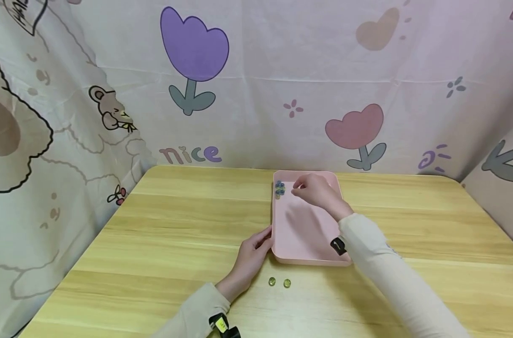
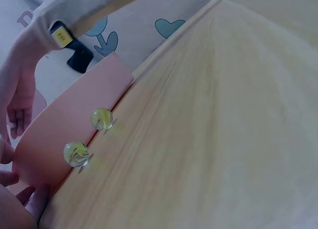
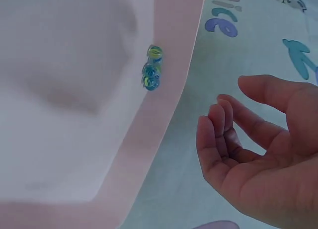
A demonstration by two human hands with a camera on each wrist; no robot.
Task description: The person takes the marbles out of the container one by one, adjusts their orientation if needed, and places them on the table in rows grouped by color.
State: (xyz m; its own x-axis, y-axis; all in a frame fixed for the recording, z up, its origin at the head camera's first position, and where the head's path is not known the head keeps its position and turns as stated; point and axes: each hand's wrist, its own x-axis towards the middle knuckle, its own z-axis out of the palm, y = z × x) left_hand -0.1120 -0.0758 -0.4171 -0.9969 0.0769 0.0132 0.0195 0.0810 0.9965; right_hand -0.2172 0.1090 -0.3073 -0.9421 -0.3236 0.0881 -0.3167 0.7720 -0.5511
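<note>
A pink tray [image 1: 309,251] lies on the table, with a cluster of several blue and yellow-green glass marbles [image 1: 279,188] against its left wall near the far corner. My right hand [image 1: 317,191] is above the far part of the tray, just right of that cluster. In the right wrist view its fingers bend loosely, the thumb stands apart and nothing is held. My left hand [image 1: 251,256] touches the tray's near left corner with fairly straight fingers. Two yellow-green marbles [image 2: 102,118] rest on the table in front of the tray's near wall.
The wooden table [image 1: 188,211] reaches out on both sides of the tray. Behind it hangs a printed cloth [image 1: 256,94] with flowers and lettering, and more cloth hangs at the left and right. The right forearm's sleeve [image 1: 391,263] passes over the tray's right side.
</note>
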